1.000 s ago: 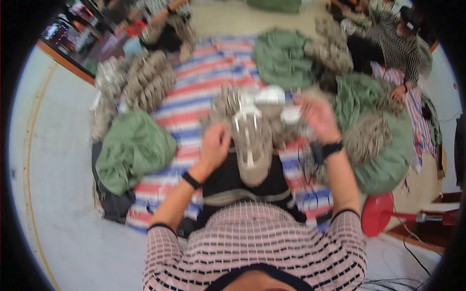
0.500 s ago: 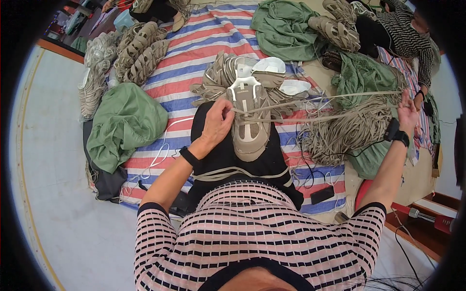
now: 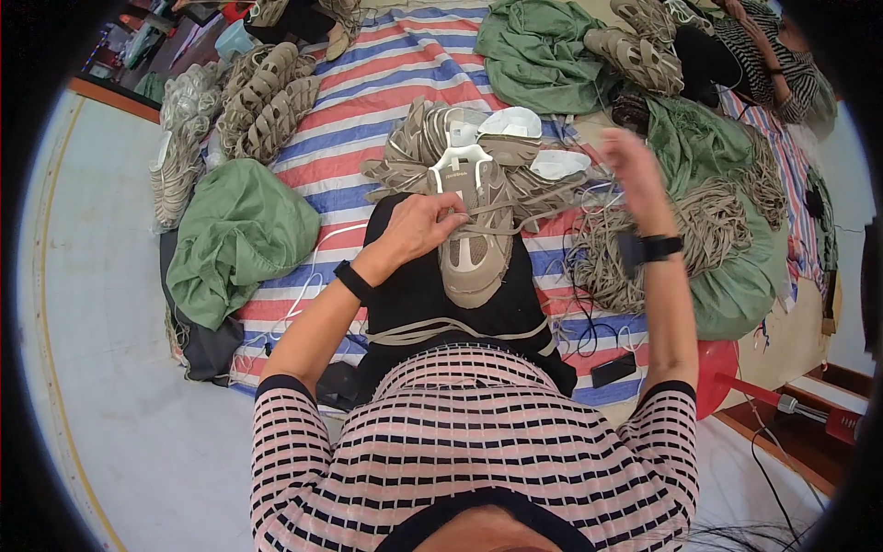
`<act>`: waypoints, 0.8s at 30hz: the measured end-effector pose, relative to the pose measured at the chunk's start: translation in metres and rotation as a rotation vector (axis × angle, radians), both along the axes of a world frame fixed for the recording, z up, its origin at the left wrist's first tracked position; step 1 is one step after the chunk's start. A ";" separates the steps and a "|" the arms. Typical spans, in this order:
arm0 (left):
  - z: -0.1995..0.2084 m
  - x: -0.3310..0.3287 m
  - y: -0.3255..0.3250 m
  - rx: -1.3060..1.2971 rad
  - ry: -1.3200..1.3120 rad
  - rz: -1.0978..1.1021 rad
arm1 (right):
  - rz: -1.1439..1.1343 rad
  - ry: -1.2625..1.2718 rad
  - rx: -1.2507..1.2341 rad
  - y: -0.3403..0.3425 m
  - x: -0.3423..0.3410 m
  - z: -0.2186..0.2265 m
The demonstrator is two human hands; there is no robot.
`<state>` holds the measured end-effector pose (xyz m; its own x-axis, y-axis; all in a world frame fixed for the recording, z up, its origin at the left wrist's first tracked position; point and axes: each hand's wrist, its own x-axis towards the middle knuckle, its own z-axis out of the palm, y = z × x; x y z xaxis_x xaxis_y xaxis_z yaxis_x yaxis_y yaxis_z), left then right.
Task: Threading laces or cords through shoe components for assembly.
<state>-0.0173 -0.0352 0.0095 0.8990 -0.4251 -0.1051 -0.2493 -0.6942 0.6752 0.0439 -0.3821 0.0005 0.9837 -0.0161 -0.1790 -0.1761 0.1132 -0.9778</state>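
A beige and grey sneaker [image 3: 476,253] rests on my black-clad lap, toe toward me and white-lined collar away. My left hand [image 3: 425,224] is at the sneaker's left side, thumb and fingers pinched on the shoelace at the lacing. A beige shoelace [image 3: 543,204] runs slack from the sneaker's right side toward my right hand [image 3: 636,170]. That hand is raised to the right of the sneaker, its fingers blurred by motion, so its grip on the lace is unclear. More matching sneakers [image 3: 418,138] lie just beyond, with white paper stuffing [image 3: 559,165].
A striped sheet [image 3: 363,120] covers the floor. Loose laces [image 3: 612,262] are heaped at the right beside green sacks [image 3: 699,138]. Another green sack [image 3: 241,235] and laced shoes [image 3: 276,110] lie at the left. A black phone-like block [image 3: 613,370] lies near my right arm. Another person [image 3: 773,64] sits far right.
My right hand has swung in from the far right toward the sneaker, and the stretched shoelace has gone slack. My left hand has shifted slightly right and down over the lacing.
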 end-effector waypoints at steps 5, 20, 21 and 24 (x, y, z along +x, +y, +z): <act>0.003 0.019 0.008 -0.108 0.140 -0.154 | 0.577 -0.559 -0.629 0.122 -0.023 -0.006; -0.027 0.017 0.035 -0.281 -0.091 -0.303 | 0.784 -0.285 -0.552 0.153 -0.034 -0.025; -0.027 0.017 0.036 -0.297 -0.040 -0.295 | 0.762 0.023 -0.263 0.155 -0.033 -0.021; -0.031 0.018 0.032 -0.311 -0.024 -0.280 | 0.679 0.183 -0.111 0.154 -0.037 -0.014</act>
<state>0.0003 -0.0027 -0.0219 0.7450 -0.6614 0.0867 -0.4177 -0.3613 0.8337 0.0073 -0.2280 -0.0135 0.7374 0.5619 -0.3747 -0.3348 -0.1778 -0.9254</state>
